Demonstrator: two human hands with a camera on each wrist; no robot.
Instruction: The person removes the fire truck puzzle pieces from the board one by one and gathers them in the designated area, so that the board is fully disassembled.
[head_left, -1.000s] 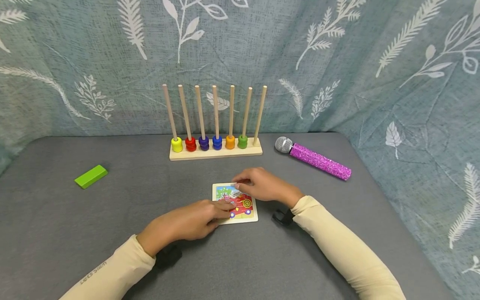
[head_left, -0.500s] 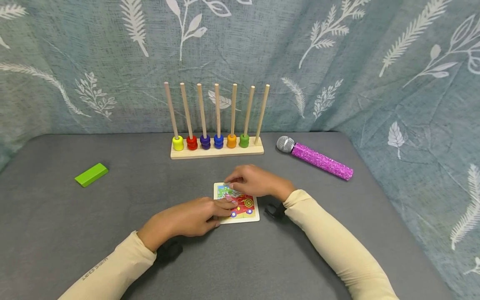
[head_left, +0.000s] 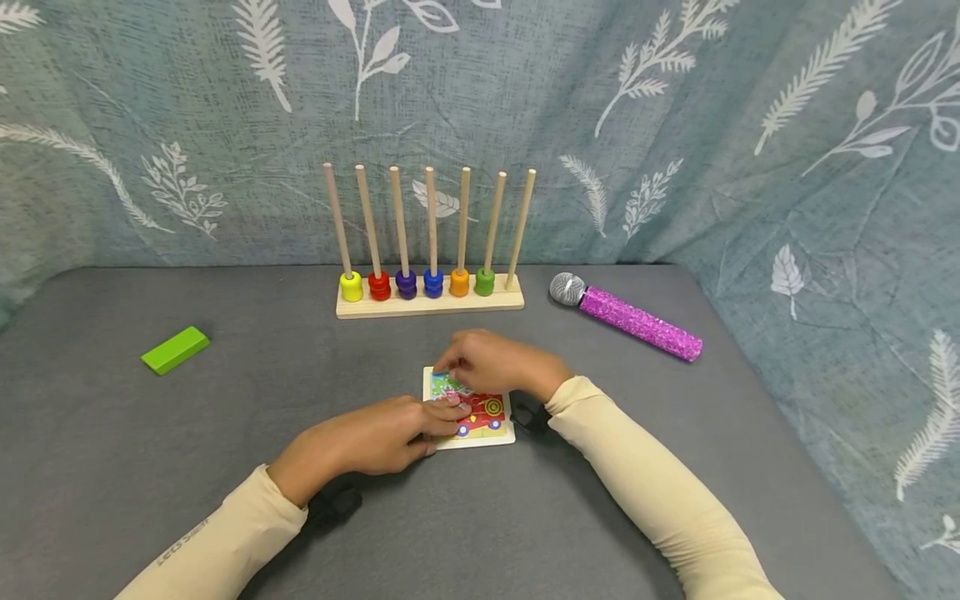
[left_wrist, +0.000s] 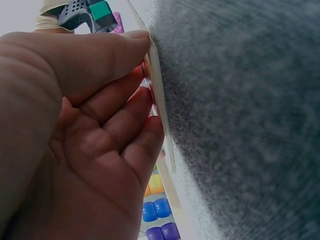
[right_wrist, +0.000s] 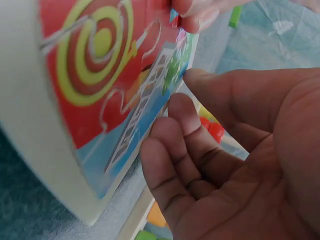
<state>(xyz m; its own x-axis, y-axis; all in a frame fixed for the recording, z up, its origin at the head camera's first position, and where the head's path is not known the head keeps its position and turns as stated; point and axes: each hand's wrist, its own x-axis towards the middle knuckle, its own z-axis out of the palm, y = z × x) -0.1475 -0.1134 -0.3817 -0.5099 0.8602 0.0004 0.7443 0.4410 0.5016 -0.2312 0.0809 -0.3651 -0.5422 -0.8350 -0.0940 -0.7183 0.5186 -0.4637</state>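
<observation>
A small wooden jigsaw puzzle point(head_left: 489, 427) with a red fire engine picture and a pale frame lies flat on the grey table. My left hand point(head_left: 375, 435) rests its extended fingers on the puzzle's left part; in the left wrist view its thumb point(left_wrist: 112, 52) touches the board's edge. Across the far edge reaches my right hand point(head_left: 501, 364), its fingers bent. The right wrist view has its thumb point(right_wrist: 207, 82) at the picture's blue-green corner and the other fingers point(right_wrist: 160, 150) along the frame's edge. Part of the picture is hidden under both hands.
Behind the puzzle stands a wooden peg stand point(head_left: 431, 308) with coloured beads on most of its upright pegs. A glittery purple microphone point(head_left: 637, 321) lies at the back right, and a green block point(head_left: 176, 350) at the left. A patterned curtain point(head_left: 480, 100) hangs behind the table.
My right hand has slid leftward along the puzzle's far edge, toward its far left corner. The left hand and the puzzle stay nearly in place.
</observation>
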